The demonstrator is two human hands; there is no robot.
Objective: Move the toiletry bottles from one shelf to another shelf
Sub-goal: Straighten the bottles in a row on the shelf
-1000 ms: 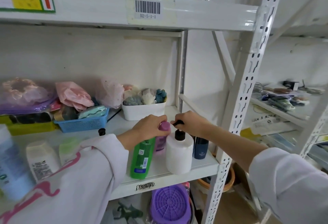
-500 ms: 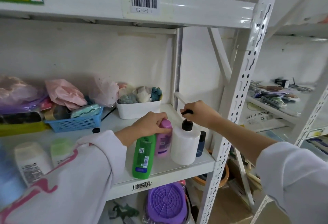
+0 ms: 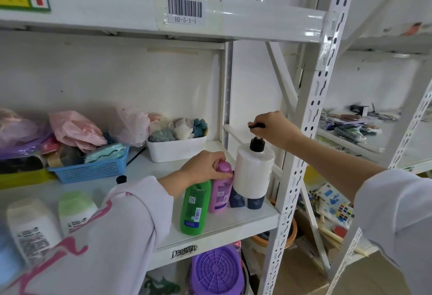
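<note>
On the middle shelf [image 3: 222, 227] stand a green bottle [image 3: 195, 208] and a purple bottle [image 3: 222, 189], side by side. My left hand [image 3: 203, 167] grips the tops of both. My right hand [image 3: 275, 128] holds the black pump head of a white pump bottle [image 3: 253, 173], which hangs lifted above the shelf. Behind and below it stand two dark blue bottles [image 3: 246, 200], partly hidden. At the left front are two white bottles [image 3: 32, 227], one with a green cap [image 3: 76, 208].
A white tub of sponges [image 3: 177, 148] and a blue basket [image 3: 91, 169] of bagged items sit at the back. The upper shelf beam [image 3: 117, 14] runs overhead. A white upright post [image 3: 301, 154] stands right of the bottles. A purple basin [image 3: 216, 271] lies below.
My right hand has raised the white pump bottle off the shelf by its pump head, uncovering the dark blue bottles. My left hand stays on the green and purple bottles.
</note>
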